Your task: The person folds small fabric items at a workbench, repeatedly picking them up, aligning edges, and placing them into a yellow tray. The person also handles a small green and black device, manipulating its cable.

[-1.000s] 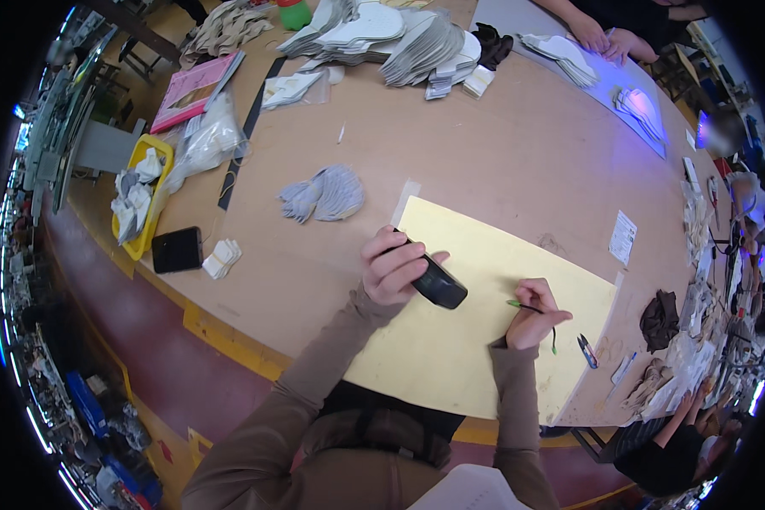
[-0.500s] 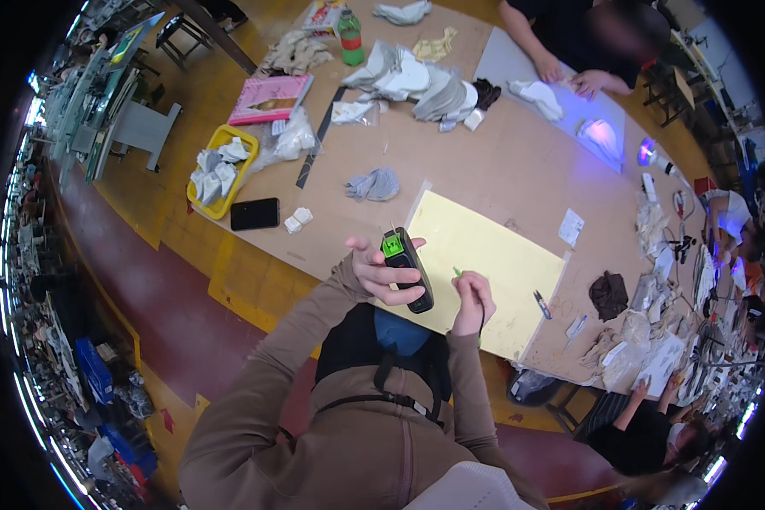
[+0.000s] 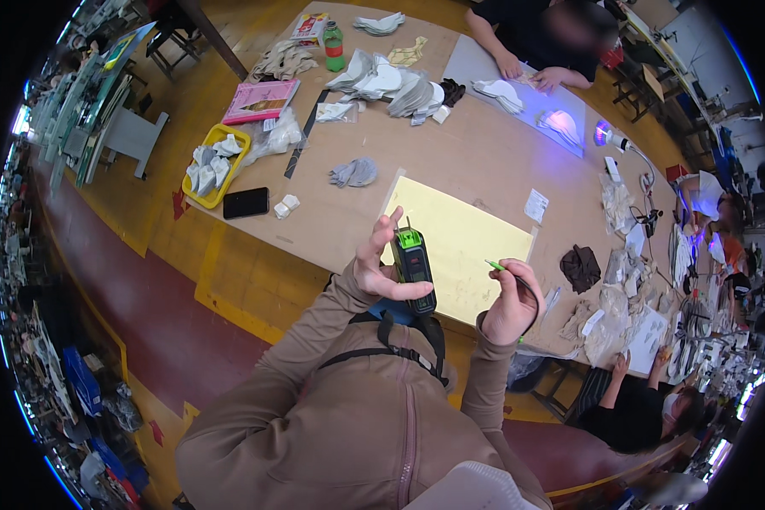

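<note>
My left hand [image 3: 377, 264] is closed around a black-and-green handheld tester [image 3: 415, 270], its thumb lying across the front and some fingers stretched out. Two thin metal prongs stick up from the tester's green top end. To the right, my right hand [image 3: 512, 308] pinches a slim green-tipped probe [image 3: 495, 265], and a thin black cord curves round beside that hand. What the cord joins is hidden. Both hands are above the front edge of a pale yellow sheet [image 3: 463, 223] on the brown table. The tester and the probe are apart.
Left on the table [image 3: 450, 161] are a yellow basket [image 3: 245, 136] of white pieces, a phone [image 3: 246, 203] and grey cloth [image 3: 354, 172]. Behind stand a green bottle [image 3: 334, 47] and stacked pale pads [image 3: 382, 81]. Dark cloth [image 3: 580, 266] lies right; a co-worker sits across near a lit lamp [image 3: 605, 134].
My right hand has moved right, away from the tester, still pinching the probe. The tester has turned more upright in my left hand. The whole view has shifted slightly.
</note>
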A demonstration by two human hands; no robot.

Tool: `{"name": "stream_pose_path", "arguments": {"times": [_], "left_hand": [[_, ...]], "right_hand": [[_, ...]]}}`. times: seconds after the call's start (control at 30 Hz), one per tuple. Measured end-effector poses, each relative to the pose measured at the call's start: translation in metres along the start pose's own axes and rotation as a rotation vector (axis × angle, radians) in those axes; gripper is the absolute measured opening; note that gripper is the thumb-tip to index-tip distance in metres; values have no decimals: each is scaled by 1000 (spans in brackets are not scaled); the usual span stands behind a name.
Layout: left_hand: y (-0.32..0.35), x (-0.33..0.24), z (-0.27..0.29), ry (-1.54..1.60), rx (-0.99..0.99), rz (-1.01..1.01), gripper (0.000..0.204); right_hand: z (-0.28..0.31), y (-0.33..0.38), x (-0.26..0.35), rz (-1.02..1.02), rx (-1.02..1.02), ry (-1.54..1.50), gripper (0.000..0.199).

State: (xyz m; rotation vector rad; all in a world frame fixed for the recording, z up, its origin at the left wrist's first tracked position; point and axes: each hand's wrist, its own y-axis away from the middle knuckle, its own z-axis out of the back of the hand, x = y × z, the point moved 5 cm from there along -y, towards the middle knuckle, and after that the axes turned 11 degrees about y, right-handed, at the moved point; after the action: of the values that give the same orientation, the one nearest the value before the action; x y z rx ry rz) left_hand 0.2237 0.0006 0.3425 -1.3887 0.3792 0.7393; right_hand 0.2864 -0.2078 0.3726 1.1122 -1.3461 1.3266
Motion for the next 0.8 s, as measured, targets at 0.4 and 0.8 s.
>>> {"name": "stream_pose_path", "arguments": {"times": [0.4, 0.8], "left_hand": [[-25, -30, -17, 74, 170, -482, 85], [-25, -38, -34, 2, 141, -580, 74]], "right_hand": [[-23, 16, 111, 659, 227, 438, 29], [-12, 25, 116, 952, 265, 587, 26]]}}
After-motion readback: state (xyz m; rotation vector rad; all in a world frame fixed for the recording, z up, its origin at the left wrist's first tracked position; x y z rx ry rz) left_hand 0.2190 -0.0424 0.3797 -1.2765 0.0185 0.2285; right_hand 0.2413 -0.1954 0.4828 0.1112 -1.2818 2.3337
